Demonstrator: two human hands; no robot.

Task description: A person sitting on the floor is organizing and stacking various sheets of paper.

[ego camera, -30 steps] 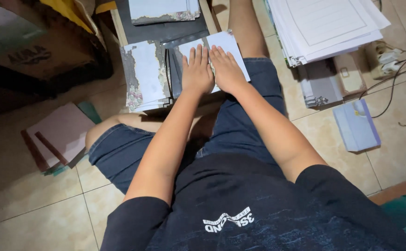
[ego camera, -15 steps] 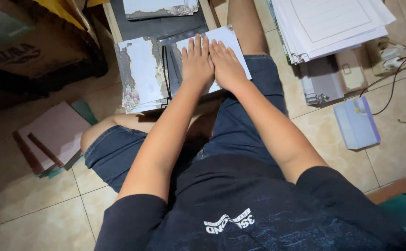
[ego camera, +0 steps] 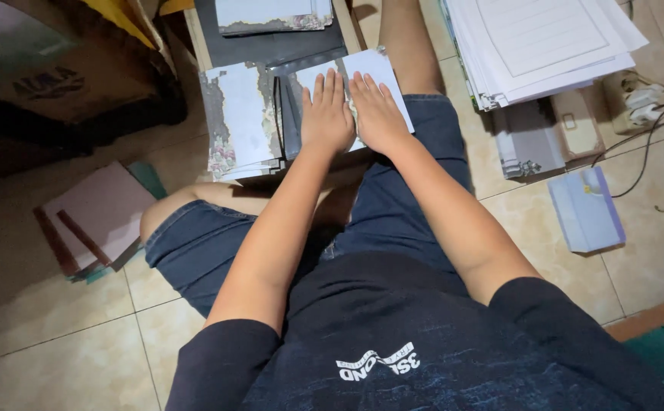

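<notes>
A brown cardboard box [ego camera: 50,84] sits far left on the tiled floor [ego camera: 58,350], a pale blue flat packet [ego camera: 587,209] at right. Left hand [ego camera: 326,114] and right hand [ego camera: 377,114] lie flat, fingers spread, side by side, pressing a white paper sheet [ego camera: 381,68] on a dark board [ego camera: 286,114] over the lap, beside a worn sheet stack [ego camera: 239,122].
</notes>
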